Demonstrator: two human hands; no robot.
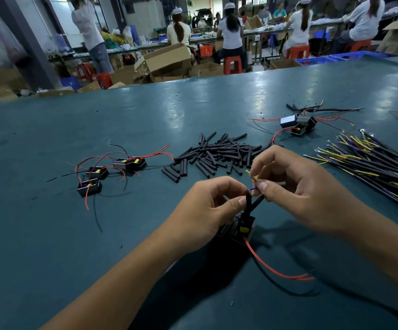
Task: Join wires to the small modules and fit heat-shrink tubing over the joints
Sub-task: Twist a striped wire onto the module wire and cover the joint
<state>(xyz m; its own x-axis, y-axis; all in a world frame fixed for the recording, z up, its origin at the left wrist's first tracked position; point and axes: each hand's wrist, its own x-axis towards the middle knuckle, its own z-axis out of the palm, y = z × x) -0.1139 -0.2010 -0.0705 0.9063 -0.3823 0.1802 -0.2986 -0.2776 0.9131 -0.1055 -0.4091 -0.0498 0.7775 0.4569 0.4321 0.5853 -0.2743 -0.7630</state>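
Three modules (112, 173) left, two hands (252, 198)

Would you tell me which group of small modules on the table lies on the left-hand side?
The cluster of four modules with red and black leads; the other group lies far right, beyond the tubing pile.

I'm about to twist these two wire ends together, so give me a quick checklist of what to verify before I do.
1. Module lead held firm: left hand pinches the black lead just below its bare copper tip. Ok.
2. New wire held firm: right hand pinches the blue and yellow wire. Ok.
3. Tips meeting: the blue end reaches the copper strands between the fingertips. Ok.
4. Tubing already slid onto either wire: cannot tell.
5. Spare tubing within reach: the heat-shrink pile lies just beyond the hands. Ok.
6. Module steady: the module sits under the hands, mostly hidden. Cannot tell.
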